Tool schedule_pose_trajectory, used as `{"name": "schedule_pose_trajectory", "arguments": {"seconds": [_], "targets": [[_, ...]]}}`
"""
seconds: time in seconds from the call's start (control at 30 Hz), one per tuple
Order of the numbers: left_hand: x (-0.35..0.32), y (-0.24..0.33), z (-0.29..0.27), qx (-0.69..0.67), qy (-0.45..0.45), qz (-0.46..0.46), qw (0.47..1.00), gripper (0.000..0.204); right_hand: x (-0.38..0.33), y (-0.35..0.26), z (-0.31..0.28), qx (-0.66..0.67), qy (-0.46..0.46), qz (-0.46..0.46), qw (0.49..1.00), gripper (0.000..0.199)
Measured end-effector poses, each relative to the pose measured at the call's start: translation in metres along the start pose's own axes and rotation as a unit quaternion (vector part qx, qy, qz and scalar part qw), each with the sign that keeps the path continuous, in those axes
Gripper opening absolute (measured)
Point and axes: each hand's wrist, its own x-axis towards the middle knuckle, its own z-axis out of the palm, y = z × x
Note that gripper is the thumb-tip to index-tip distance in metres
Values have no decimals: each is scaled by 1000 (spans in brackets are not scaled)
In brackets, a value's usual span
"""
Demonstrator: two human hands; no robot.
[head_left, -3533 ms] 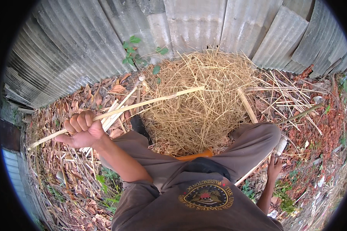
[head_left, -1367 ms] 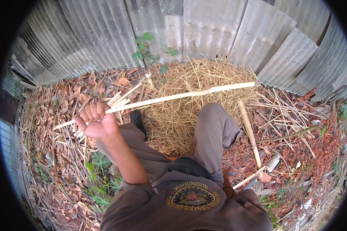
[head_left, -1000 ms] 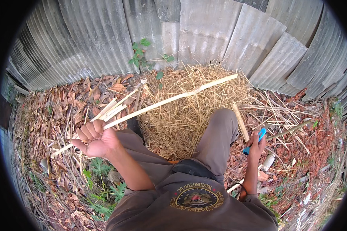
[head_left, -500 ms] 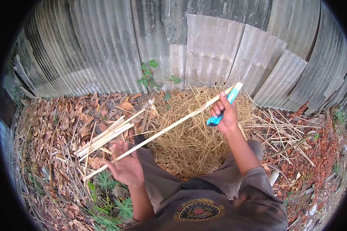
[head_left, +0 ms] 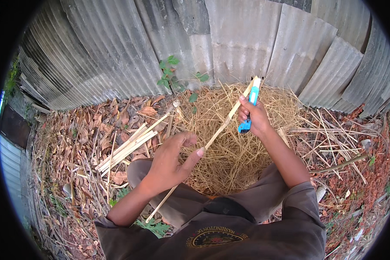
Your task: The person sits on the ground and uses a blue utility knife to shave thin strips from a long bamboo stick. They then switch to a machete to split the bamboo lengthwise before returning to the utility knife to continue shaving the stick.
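Note:
A long, pale wooden stick [head_left: 224, 125] slants from the far right down to my lap, slightly kinked near its middle. My right hand [head_left: 256, 118] is closed around a light-blue utility knife [head_left: 252, 96] and the stick's upper part, which lie side by side. The knife's tip is beside the stick's far end; I cannot tell whether the blade touches it. Over the stick's middle, my left hand [head_left: 167, 162] is open, thumb and fingers apart. Its thumb tip is at the stick, and the hand hides part of the length below.
Several pale split sticks [head_left: 128, 149] lie on dry leaves [head_left: 89, 138] to the left. Straw [head_left: 229, 160] is heaped between my legs, and thin stalks [head_left: 333, 134] are scattered at right. A corrugated metal fence [head_left: 247, 39] stands across the back, with a green plant [head_left: 167, 73] against it.
My left hand has moved up and right along the stick, from its near end toward the middle. The stick has turned steeper, and the knife in my right hand now points more upright.

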Motion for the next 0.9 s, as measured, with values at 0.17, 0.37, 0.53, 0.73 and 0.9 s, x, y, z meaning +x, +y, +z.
{"name": "schedule_pose_trajectory", "arguments": {"seconds": [0.17, 0.37, 0.53, 0.73, 0.9], "targets": [[34, -59, 79, -300, -248, -238, 890, 41, 6, 8, -12, 12, 41, 12, 999, 24], [62, -65, 132, -533, -240, -321, 746, 31, 15, -8, -43, -144, 128, 31, 981, 32], [71, -67, 127, -645, -200, -368, 639, 30, 2, -15, -55, -167, 51, 57, 983, 32], [73, -71, 114, -657, -207, -392, 610, 29, -10, -19, -18, -538, -47, -76, 838, 27], [74, -73, 103, -672, -160, -413, 594, 25, -2, 2, -9, -588, 12, -183, 788, 31]]}}
